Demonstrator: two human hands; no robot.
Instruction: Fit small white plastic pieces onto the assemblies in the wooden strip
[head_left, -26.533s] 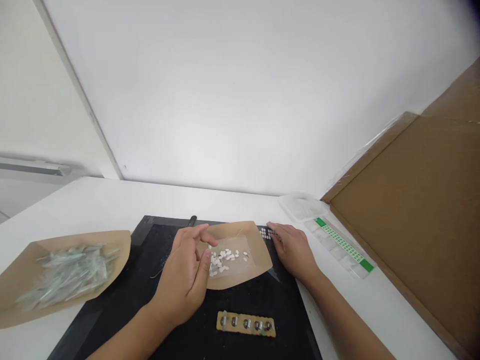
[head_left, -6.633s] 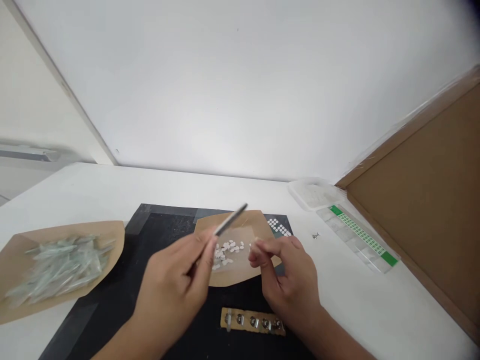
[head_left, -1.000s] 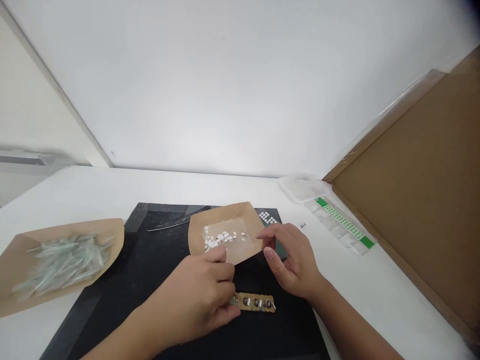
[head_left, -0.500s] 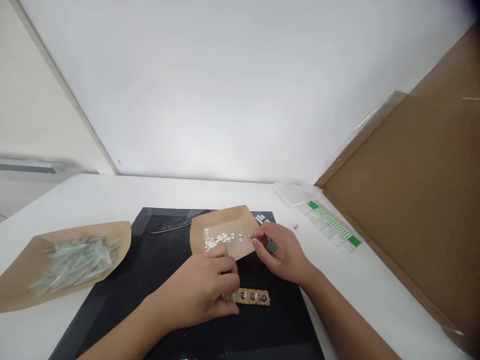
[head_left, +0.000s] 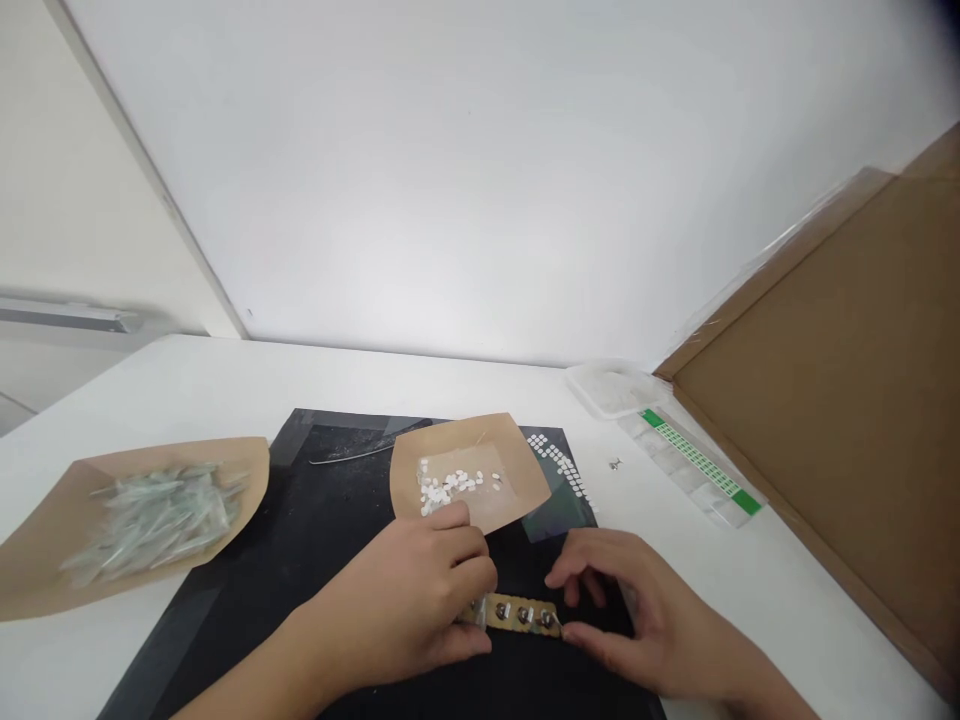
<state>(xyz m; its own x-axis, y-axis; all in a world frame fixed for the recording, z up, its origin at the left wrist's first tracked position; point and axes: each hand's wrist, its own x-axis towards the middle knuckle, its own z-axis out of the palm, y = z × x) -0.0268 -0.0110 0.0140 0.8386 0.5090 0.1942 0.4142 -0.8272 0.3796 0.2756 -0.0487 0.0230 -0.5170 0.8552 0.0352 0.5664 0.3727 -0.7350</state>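
My left hand (head_left: 431, 590) is closed round the left end of a narrow tan strip (head_left: 514, 613) that carries several dark round parts with clear bits. Its fingers hide that end. Beside the strip's right end is my right hand (head_left: 637, 610), thumb and fingers apart, the thumb tip at or very near the strip's edge. Behind the hands a brown paper tray (head_left: 525, 445) holds a clear bag (head_left: 491, 490) with small white oval pieces (head_left: 459, 480). Both hands are over the black mat (head_left: 337, 530).
At the left, another brown paper tray (head_left: 60, 490) holds many clear, greenish slivers (head_left: 169, 515). White dots (head_left: 559, 460) line the mat's back right. Farther right are tiny metal pieces (head_left: 615, 464), a clear organizer with a green strip (head_left: 701, 465), a translucent lid (head_left: 615, 388) and cardboard (head_left: 840, 380).
My right hand has moved from the paper tray's right edge down to the strip's right end, and its fingers have spread. My left hand keeps its hold. The view has shifted slightly.
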